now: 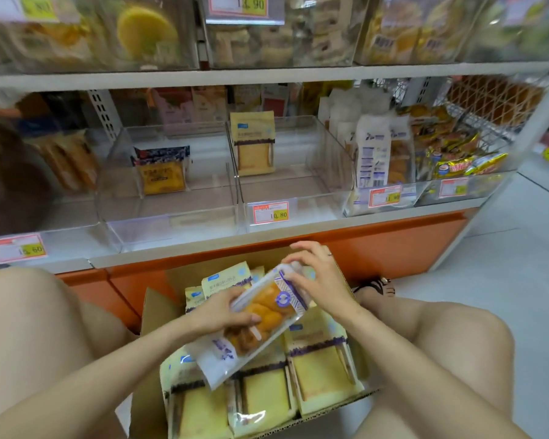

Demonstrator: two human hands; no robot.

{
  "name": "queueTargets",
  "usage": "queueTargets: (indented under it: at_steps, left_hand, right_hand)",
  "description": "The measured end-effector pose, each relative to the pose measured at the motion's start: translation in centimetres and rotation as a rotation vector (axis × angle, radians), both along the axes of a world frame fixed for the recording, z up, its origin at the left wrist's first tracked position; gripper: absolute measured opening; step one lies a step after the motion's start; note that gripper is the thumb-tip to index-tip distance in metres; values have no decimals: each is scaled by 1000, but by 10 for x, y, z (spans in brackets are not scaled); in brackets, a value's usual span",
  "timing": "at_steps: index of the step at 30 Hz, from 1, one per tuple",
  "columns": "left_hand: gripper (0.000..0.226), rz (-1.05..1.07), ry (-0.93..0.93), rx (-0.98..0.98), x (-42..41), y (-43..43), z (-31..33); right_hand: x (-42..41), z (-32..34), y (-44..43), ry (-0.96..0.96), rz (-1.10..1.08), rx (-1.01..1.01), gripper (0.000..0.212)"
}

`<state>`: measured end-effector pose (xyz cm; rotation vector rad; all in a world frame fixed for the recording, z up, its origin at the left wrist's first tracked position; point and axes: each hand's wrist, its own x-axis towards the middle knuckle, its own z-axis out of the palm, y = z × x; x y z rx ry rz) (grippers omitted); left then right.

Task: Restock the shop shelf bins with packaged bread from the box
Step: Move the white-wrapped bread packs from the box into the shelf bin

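Looks barely begun. Grips one braided-bread packet [260, 321] with left hand [232, 313], pinches its top end with right hand [317, 280], above the box [154, 312] at 6 o'clock. Leaves clear bins [178, 226] at 11 and 12 o'clock nearly bare, box full of toast packs [322, 359].

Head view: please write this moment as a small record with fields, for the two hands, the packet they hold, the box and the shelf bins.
held item: bread packet, clear wrapper with white and purple ends, tilted above the box
left hand: grips the packet's lower half
right hand: fingers pinch its upper end
box: cardboard, open, holds yellow cake packets
middle bin: one yellow packet standing at the back; price tag reads 10.80
bin to its left: one blue-topped packet
task state: held packet not yet in a bin
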<state>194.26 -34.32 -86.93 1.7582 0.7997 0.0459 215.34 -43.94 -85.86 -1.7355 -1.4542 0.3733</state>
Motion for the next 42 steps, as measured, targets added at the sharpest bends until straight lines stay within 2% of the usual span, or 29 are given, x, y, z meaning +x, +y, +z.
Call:
queueTargets:
  at_steps: [2, 5, 8, 11, 14, 18, 21, 23, 25, 28, 30, 34, 37, 41, 42]
  left_hand:
    - [69, 90, -78, -70, 13, 6, 12]
    - [72, 219, -157, -114, 38, 13, 26]
    - [47, 324, -281, -185, 70, 12, 41]
    - [33, 277, -372, -237, 101, 11, 55]
    - [27, 183, -360, -184, 123, 12, 75]
    - [23, 145, -346, -20, 141, 25, 100]
    - [16, 109, -362, 91, 144, 38, 110]
    - [13, 70, -350, 128, 142, 45, 110]
    - [9, 41, -343, 144, 137, 52, 102]
    - [10, 24, -349, 107, 128, 55, 84]
    - [8, 17, -361, 63, 125, 56, 73]
    - [28, -128, -326, 154, 127, 61, 62]
    - [50, -165, -331, 187, 130, 64, 65]
    - [59, -155, -319, 200, 134, 66, 69]
    - [54, -161, -309, 197, 134, 63, 70]
  right_hand:
    - [10, 6, 2, 124, -100, 43, 46]
    - [14, 13, 0, 432, -138, 48, 58]
    - [9, 18, -2, 731, -75, 43, 63]
    - [8, 21, -2, 977, -81, 105, 80]
    - [26, 40, 0, 1046, -193, 213, 71]
    - [76, 83, 5, 1029, -305, 275, 51]
    - [122, 114, 19, 1024, -306, 315, 42]
    - [151, 133, 29, 998, -309, 305, 30]
    - [179, 144, 36, 934, -344, 262, 27]
    - [224, 150, 44, 824, -433, 255, 34]
    - [254, 148, 49, 750, -506, 267, 51]
    - [288, 142, 65, 501, -615, 138, 76]
    - [289, 140, 78, 409, -605, 51, 77]
    - [290, 136, 88, 328, -593, -35, 79]
    - [289, 135, 88, 302, -602, -59, 80]
